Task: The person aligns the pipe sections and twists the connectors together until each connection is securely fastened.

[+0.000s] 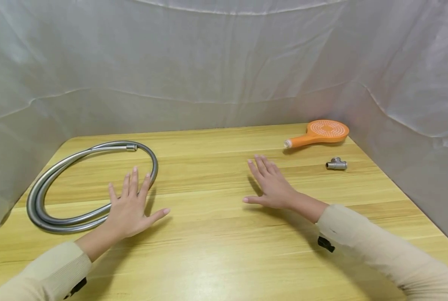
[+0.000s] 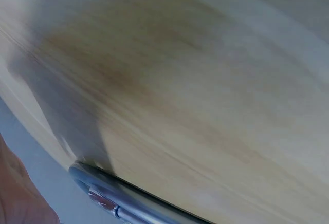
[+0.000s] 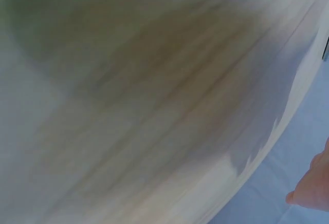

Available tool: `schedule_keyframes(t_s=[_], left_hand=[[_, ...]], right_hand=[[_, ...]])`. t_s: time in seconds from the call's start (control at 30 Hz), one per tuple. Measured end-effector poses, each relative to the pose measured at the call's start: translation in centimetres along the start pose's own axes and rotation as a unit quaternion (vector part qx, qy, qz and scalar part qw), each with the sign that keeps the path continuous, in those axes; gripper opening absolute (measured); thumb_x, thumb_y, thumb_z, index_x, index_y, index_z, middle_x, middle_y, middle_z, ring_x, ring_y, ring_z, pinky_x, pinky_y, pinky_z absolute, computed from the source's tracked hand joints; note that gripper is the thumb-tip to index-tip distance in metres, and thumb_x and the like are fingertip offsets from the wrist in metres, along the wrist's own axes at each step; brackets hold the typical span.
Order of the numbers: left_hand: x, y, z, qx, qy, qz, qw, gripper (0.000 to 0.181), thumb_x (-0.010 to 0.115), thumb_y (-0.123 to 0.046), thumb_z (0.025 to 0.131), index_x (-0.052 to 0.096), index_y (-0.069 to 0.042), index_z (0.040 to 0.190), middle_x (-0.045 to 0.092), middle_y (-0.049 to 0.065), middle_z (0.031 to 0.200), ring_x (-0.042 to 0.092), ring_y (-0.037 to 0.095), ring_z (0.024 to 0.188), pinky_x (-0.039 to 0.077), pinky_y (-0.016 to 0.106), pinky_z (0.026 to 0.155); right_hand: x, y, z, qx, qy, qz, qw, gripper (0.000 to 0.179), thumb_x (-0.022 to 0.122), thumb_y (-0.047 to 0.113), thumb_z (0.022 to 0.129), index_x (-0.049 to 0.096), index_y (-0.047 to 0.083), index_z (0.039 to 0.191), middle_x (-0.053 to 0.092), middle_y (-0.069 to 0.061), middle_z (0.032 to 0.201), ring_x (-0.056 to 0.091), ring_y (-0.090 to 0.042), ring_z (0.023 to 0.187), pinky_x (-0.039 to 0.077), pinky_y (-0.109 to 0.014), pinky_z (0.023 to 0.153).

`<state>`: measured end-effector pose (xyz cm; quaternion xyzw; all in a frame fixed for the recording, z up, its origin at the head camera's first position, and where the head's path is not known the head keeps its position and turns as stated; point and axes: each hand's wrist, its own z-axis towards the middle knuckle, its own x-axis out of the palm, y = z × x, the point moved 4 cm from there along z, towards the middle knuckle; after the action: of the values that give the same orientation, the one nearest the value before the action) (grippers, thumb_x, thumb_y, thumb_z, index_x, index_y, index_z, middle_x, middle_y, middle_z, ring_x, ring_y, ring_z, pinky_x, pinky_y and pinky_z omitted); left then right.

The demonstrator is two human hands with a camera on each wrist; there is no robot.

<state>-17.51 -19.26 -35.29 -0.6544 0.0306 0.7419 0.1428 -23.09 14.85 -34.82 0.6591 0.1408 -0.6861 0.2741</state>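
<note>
A coiled grey metal shower hose (image 1: 43, 190) lies at the left of the wooden table, its end fitting (image 1: 131, 147) toward the back. My left hand (image 1: 129, 213), fingers spread and palm down, overlaps the coil's near right side in the head view. Part of the hose (image 2: 154, 206) shows low in the left wrist view. Right of centre, my right hand (image 1: 272, 188) is held palm down over the table with straight fingers and nothing in it. Beyond it lie an orange shower head (image 1: 306, 139), spray face up, and a small metal tee fitting (image 1: 336, 164).
The light wooden table (image 1: 208, 234) has pale grey sheeting (image 1: 216, 67) hung behind it and along both sides. The shower head sits close to the back right corner, beside the right-hand sheet.
</note>
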Motion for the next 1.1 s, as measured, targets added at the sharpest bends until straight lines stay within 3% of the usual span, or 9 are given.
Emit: schedule_keyframes(t_s=[1.1], left_hand=[[-0.3, 2.5, -1.5, -0.019, 0.01, 0.006, 0.9997, 0.105, 0.047, -0.069, 0.081, 0.004, -0.001, 0.148, -0.004, 0.032, 0.151, 0.007, 0.054, 0.135, 0.0, 0.077, 0.097]], right_hand=[[0.6, 4.3, 3.9, -0.064, 0.006, -0.006, 0.9979, 0.103, 0.056, 0.059, 0.083, 0.003, 0.0, 0.148, -0.003, -0.021, 0.154, 0.001, -0.038, 0.143, 0.009, -0.055, 0.114]])
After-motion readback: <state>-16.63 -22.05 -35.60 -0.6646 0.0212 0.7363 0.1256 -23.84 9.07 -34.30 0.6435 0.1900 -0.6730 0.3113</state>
